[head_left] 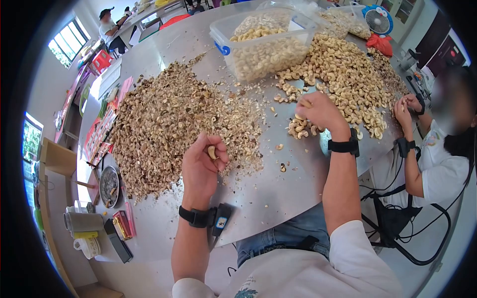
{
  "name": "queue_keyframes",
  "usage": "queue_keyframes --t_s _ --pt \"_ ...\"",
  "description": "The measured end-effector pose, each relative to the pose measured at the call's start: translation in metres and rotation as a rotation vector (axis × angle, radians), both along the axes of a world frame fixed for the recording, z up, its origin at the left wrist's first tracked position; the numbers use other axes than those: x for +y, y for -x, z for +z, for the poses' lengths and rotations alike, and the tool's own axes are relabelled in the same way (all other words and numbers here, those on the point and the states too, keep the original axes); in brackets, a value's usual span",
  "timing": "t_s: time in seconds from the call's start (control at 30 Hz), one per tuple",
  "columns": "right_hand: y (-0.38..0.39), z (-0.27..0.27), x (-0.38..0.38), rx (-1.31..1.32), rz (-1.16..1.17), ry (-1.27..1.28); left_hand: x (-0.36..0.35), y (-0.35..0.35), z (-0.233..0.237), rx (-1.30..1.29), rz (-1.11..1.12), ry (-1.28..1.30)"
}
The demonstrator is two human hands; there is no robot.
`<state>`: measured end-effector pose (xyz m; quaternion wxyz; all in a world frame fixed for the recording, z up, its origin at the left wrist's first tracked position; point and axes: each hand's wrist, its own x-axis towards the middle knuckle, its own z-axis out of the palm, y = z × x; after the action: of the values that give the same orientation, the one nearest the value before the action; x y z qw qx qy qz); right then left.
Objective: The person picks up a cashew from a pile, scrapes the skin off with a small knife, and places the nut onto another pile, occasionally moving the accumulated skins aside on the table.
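Observation:
My left hand (202,161) is curled, palm up, around a cashew nut (212,152), beside a broad heap of brown shell bits (159,124). My right hand (322,111) is pinched, with a pale cashew at its fingertips; part of that grip is hidden. Just below it lies a small cluster of cashews (299,130) on the metal table (258,198). A large pile of peeled cashews (343,74) spreads behind and to the right of that hand. Farther back, a clear plastic tub (268,57) holds many more.
At right a co-worker's hands (405,109) work near a smaller brown heap (390,74). A round metal dish (109,186), a grey cup (84,222) and small boxes (121,225) line the left edge. A blue fan (377,21) stands behind; another person (109,31) sits far left.

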<state>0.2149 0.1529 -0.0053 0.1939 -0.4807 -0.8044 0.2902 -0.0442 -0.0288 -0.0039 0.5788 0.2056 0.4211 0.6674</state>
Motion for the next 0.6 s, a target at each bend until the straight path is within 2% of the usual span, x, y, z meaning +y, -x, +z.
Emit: queue_keyframes --t_s 0.13,0.2,0.3,0.4,0.5,0.6 --pt "0.012 0.001 -0.013 -0.231 -0.016 -0.147 -0.001 0.001 -0.001 -0.02 -0.006 -0.001" --pt "0.015 -0.01 -0.013 -0.333 -0.006 -0.347 0.0 0.001 0.0 -0.008 -0.009 0.001" --pt "0.019 -0.014 -0.01 -0.394 -0.025 -0.358 -0.001 0.002 0.0 0.0 -0.008 0.001" --pt "0.02 -0.021 0.001 -0.016 0.006 -0.224 -0.001 -0.002 0.001 0.08 -0.009 0.009" --pt "0.038 0.02 -0.027 0.667 0.107 0.478 -0.003 -0.008 -0.002 0.137 -0.028 -0.006" --pt "0.058 0.023 -0.043 0.98 0.281 0.717 -0.003 -0.014 -0.003 0.076 -0.051 -0.084"
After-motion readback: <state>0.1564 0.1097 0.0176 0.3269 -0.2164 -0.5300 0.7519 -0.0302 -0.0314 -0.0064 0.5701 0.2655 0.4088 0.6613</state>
